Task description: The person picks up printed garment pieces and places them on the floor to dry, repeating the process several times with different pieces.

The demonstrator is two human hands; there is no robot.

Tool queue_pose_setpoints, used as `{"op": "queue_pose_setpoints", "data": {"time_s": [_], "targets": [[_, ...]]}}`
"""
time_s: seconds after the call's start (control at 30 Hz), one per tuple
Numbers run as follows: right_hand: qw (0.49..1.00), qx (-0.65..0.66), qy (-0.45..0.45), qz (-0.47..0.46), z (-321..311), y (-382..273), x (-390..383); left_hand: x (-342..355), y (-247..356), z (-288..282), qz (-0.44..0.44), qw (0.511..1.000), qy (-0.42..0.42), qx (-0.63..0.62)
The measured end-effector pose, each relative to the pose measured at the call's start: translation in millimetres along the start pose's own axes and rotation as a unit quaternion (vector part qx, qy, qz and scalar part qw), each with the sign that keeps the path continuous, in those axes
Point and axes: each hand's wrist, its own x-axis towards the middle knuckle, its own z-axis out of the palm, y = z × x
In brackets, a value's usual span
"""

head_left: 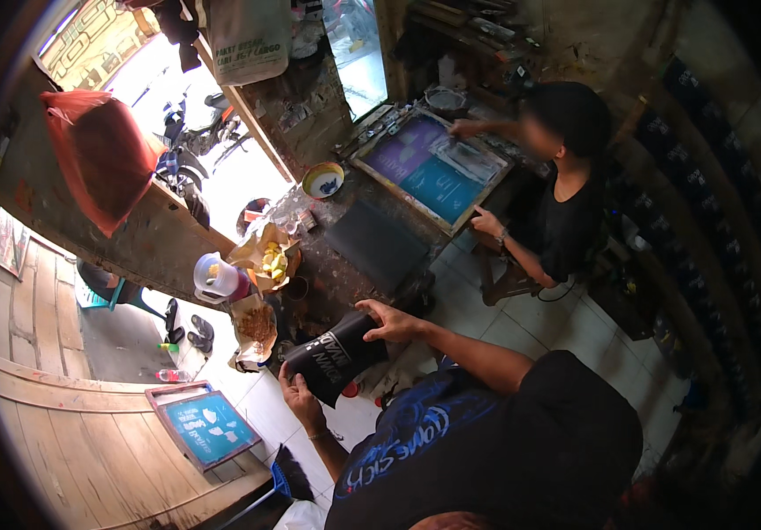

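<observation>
Thumb and fingers of both hands grasped a curved black printed sheet: left hand at its left end, right hand opposite, above white floor tiles. Beyond, the cluttered worktable held brown paper with yellow pieces, then a bowl of whitish contents.

My arms reach out in front of my torso, left hand and right hand apart, both gripping.
</observation>
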Motion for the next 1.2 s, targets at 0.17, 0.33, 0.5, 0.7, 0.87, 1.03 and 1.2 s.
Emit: {"op": "queue_pose_setpoints", "data": {"time_s": [0.17, 0.33, 0.5, 0.7, 0.87, 1.03, 1.2], "targets": [[0.999, -0.015, 0.035, -0.019, -6, -8, -13, 6, 7, 7, 0.012, 0.998, -0.045, 0.046], [0.998, -0.027, 0.054, 0.0, -7, -7, -20, 4, 8, 13, 0.002, 0.997, -0.08, 0.015], [0.997, -0.029, 0.065, -0.012, -6, 4, -23, 1, 10, 14, 0.0, 0.997, -0.081, 0.021], [0.998, -0.015, 0.051, -0.018, -1, 6, -21, -5, 12, 5, 0.011, 0.993, -0.048, 0.11], [0.998, -0.032, 0.043, -0.026, 6, 10, -13, -9, 0, -10, 0.026, 0.992, -0.036, 0.118], [1.0, -0.008, 0.015, 0.008, 13, 5, -7, -14, 2, -13, 0.017, 0.996, -0.021, 0.083], [0.985, -0.151, 0.042, -0.07, 14, 19, -2, -13, 7, -10, 0.021, 0.995, -0.025, 0.091]]}}
